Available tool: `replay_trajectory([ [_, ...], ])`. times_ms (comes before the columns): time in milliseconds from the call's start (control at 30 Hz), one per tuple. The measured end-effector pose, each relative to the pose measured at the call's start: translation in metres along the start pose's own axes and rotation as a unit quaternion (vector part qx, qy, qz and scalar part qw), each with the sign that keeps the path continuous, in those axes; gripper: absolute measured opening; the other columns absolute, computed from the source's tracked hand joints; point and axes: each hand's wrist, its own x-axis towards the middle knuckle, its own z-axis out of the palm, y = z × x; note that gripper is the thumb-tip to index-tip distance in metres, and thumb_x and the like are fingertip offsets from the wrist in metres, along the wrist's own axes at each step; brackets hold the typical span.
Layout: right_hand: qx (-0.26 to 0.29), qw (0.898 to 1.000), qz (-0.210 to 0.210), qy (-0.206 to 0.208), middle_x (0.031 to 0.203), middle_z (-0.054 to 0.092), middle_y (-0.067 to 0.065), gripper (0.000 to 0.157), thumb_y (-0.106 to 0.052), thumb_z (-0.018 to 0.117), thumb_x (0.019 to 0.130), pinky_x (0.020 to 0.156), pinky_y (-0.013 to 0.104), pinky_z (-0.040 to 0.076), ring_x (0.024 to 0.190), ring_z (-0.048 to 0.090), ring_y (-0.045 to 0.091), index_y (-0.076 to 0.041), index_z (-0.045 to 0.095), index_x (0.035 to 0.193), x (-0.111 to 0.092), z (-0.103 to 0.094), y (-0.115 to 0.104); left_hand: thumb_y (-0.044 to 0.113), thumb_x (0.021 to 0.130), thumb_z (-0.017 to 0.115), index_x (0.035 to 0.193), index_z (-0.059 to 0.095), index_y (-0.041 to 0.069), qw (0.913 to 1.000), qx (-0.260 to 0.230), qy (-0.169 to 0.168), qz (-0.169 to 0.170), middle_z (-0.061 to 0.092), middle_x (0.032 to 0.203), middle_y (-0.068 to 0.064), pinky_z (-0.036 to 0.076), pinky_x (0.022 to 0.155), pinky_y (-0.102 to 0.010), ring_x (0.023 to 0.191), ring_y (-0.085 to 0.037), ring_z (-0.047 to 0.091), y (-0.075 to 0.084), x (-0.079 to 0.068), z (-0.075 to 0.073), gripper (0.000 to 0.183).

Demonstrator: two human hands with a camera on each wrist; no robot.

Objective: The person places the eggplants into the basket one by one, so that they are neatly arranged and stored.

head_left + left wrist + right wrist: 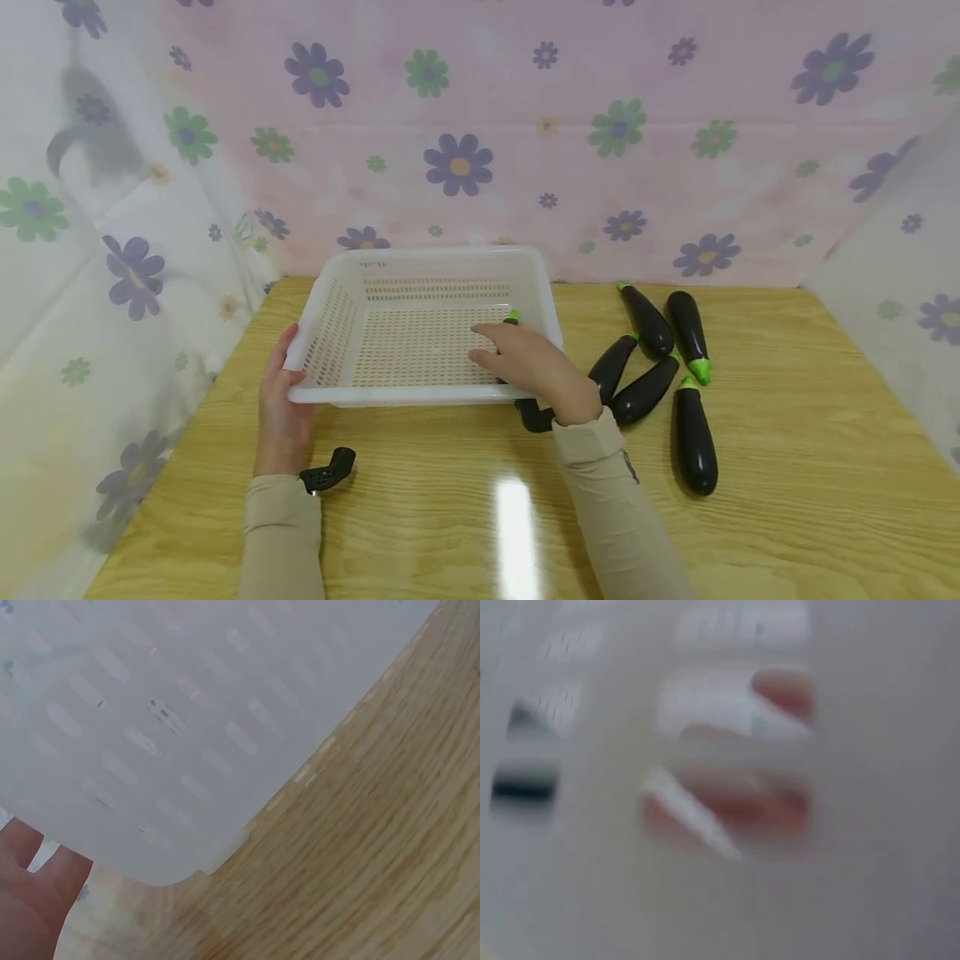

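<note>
A white plastic basket (437,396) with slotted walls sits at the back of the table. At its left end my left hand (283,408) holds the rim, thumb over the edge and fingers along the outside. The left wrist view shows the fingers (64,874) beside the basket's wall (225,742). My right hand (528,358) reaches over the front right rim, thumb and forefinger apart. Just beyond it, inside the basket, an eggplant (513,317) with a green cap shows, mostly hidden by the hand. In the blurred right wrist view, fingers (735,806) appear through the wall's slots.
Several more eggplants lie right of the basket, one of them (696,437) closest to the table's front. The wooden table (420,500) backs onto a flowered cloth (517,208). Each wrist wears a black camera mount (330,471).
</note>
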Motion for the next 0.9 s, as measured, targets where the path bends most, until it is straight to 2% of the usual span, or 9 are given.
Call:
replay_trajectory([
  [133,0.003,1.0,-0.019,0.007,0.126,0.049,0.006,0.05,-0.038,0.042,0.092,0.085,0.038,0.04,0.103,0.052,0.019,-0.015,0.037,0.136,-0.005,-0.003,0.0,-0.007,0.08,0.018,0.139,0.027,0.011,0.9999,0.013,0.001,-0.003,0.022,0.142,-0.009,0.029,0.094,-0.034,0.126,-0.028,0.023,0.001,-0.001,-0.001,0.062],
  [233,0.003,0.999,-0.03,0.009,0.123,0.051,0.006,0.049,-0.038,0.042,0.092,0.084,0.038,0.041,0.105,0.052,0.019,-0.015,0.037,0.136,-0.007,-0.004,0.002,-0.008,0.08,0.017,0.139,0.027,0.01,0.9999,0.015,0.004,-0.003,0.023,0.142,-0.009,0.029,0.094,-0.034,0.125,-0.028,0.024,0.002,-0.001,-0.002,0.063],
  [400,0.001,0.999,-0.043,0.02,0.114,0.056,0.002,0.047,-0.037,0.043,0.092,0.081,0.036,0.043,0.1,0.053,0.014,-0.018,0.04,0.134,-0.009,-0.004,0.008,-0.006,0.08,0.018,0.138,0.029,0.011,0.9999,0.015,0.006,-0.003,0.024,0.142,-0.008,0.028,0.094,-0.034,0.125,-0.028,0.024,0.002,0.001,-0.001,0.062],
  [533,0.021,0.997,-0.063,0.035,0.108,0.058,-0.004,0.043,-0.036,0.043,0.092,0.08,0.033,0.043,0.096,0.054,0.009,-0.019,0.043,0.132,-0.013,-0.006,0.016,-0.004,0.081,0.02,0.138,0.03,0.012,0.9998,0.019,0.01,-0.002,0.025,0.142,-0.008,0.028,0.095,-0.034,0.126,-0.028,0.024,0.001,0.002,0.001,0.06],
  [767,0.078,0.991,-0.093,0.061,0.115,0.056,-0.005,0.039,-0.037,0.042,0.093,0.082,0.032,0.042,0.099,0.052,0.008,-0.022,0.047,0.129,-0.029,-0.015,0.029,-0.004,0.082,0.021,0.137,0.032,0.011,0.9994,-0.002,0.032,0.009,0.027,0.14,-0.009,0.028,0.094,-0.034,0.124,-0.027,0.027,-0.002,0.003,0.002,0.058],
  [900,0.083,0.988,-0.094,0.086,0.115,0.056,-0.003,0.04,-0.037,0.042,0.093,0.082,0.034,0.043,0.099,0.054,0.012,-0.02,0.047,0.128,-0.042,-0.026,0.036,-0.002,0.084,0.021,0.137,0.032,0.013,0.9991,-0.014,0.037,0.013,0.028,0.14,-0.009,0.028,0.094,-0.033,0.124,-0.026,0.028,-0.003,0.001,0.001,0.056],
])
